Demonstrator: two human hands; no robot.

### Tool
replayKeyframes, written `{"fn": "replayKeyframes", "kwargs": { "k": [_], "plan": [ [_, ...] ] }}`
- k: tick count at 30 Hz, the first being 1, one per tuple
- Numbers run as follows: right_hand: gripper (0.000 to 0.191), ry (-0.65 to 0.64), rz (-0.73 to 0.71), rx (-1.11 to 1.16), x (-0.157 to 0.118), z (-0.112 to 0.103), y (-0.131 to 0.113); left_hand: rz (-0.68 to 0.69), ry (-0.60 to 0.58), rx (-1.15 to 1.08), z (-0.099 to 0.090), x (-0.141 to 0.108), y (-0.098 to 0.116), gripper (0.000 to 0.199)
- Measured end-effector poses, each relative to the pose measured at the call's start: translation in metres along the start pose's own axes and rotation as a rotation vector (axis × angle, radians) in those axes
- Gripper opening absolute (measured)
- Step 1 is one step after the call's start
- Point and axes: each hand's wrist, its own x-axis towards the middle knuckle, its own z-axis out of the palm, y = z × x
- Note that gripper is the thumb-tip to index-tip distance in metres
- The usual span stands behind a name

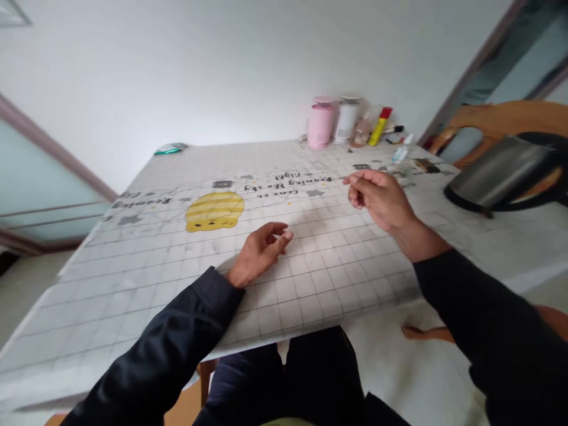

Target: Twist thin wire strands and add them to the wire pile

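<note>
My left hand rests low over the checked tablecloth, right of the printed yellow bear. Its fingers are loosely curled, with a small gap between thumb and forefinger, and I see nothing in it. Higher and further right, my right hand is raised above the cloth beside the printed lettering. Its thumb and forefinger are pressed together in a pinch; whatever they hold, if anything, is too small to make out. The two hands are apart.
A metal kettle stands at the right, by a wooden chair. Near the wall are a pink container, a white one, a yellow-and-red tube and a small bottle. A green packet lies at the back left.
</note>
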Motion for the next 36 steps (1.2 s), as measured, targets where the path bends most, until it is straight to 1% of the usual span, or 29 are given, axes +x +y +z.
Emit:
{"fn": "replayKeyframes", "kwargs": {
  "k": [2, 3, 5, 7, 10, 13, 17, 19, 20, 22, 23, 25, 27, 29, 32, 34, 36],
  "plan": [
    [0.026, -0.06, 0.029, 0.15, -0.004, 0.046, 0.011, -0.002, 0.026, -0.235, -0.007, 0.004, 0.003, 0.071],
    [0.029, -0.084, 0.049, 0.196, -0.004, 0.065, 0.016, 0.008, 0.04, -0.316, -0.01, 0.005, 0.004, 0.073],
    [0.033, -0.124, 0.086, 0.25, -0.004, 0.096, 0.023, 0.025, 0.077, -0.409, -0.017, 0.008, 0.006, 0.071],
    [0.035, -0.162, 0.111, 0.279, -0.004, 0.117, 0.029, 0.022, 0.113, -0.436, -0.024, 0.011, 0.005, 0.064],
    [0.035, -0.21, 0.13, 0.31, -0.004, 0.135, 0.036, 0.008, 0.116, -0.464, -0.031, 0.015, -0.001, 0.047],
    [0.034, -0.215, 0.137, 0.33, -0.004, 0.139, 0.044, 0.01, 0.093, -0.524, -0.035, 0.018, -0.006, 0.04],
    [0.033, -0.123, 0.16, 0.397, -0.004, 0.135, 0.058, 0.048, 0.137, -0.581, -0.034, 0.019, -0.009, 0.038],
    [0.033, -0.093, 0.164, 0.354, -0.004, 0.132, 0.064, 0.077, 0.159, -0.552, -0.031, 0.02, -0.009, 0.037],
    [0.032, -0.088, 0.145, 0.297, -0.006, 0.13, 0.065, 0.089, 0.167, -0.517, -0.03, 0.019, -0.009, 0.037],
    [0.029, -0.085, 0.04, 0.13, -0.01, 0.128, 0.064, 0.107, 0.176, -0.424, -0.025, 0.018, -0.008, 0.035],
    [0.027, -0.083, -0.052, 0.034, -0.012, 0.127, 0.062, 0.114, 0.18, -0.381, -0.023, 0.017, -0.007, 0.034],
    [0.022, -0.081, -0.287, -0.152, -0.017, 0.124, 0.055, 0.128, 0.184, -0.323, -0.019, 0.014, -0.006, 0.033],
    [0.022, -0.102, -0.509, -0.298, -0.02, 0.122, 0.048, 0.14, 0.182, -0.296, -0.017, 0.012, -0.005, 0.032],
    [0.025, -0.148, -0.655, -0.4, -0.021, 0.12, 0.043, 0.147, 0.168, -0.272, -0.018, 0.01, -0.004, 0.032],
    [0.023, -0.199, -0.738, -0.48, -0.017, 0.119, 0.043, 0.138, 0.118, -0.255, -0.02, 0.009, -0.003, 0.034],
    [0.017, -0.211, -0.749, -0.483, -0.014, 0.119, 0.046, 0.115, 0.081, -0.267, -0.023, 0.009, -0.002, 0.035],
    [0.016, -0.231, -0.743, -0.47, -0.012, 0.118, 0.048, 0.081, 0.043, -0.283, -0.024, 0.009, -0.001, 0.036]
  ]
}}
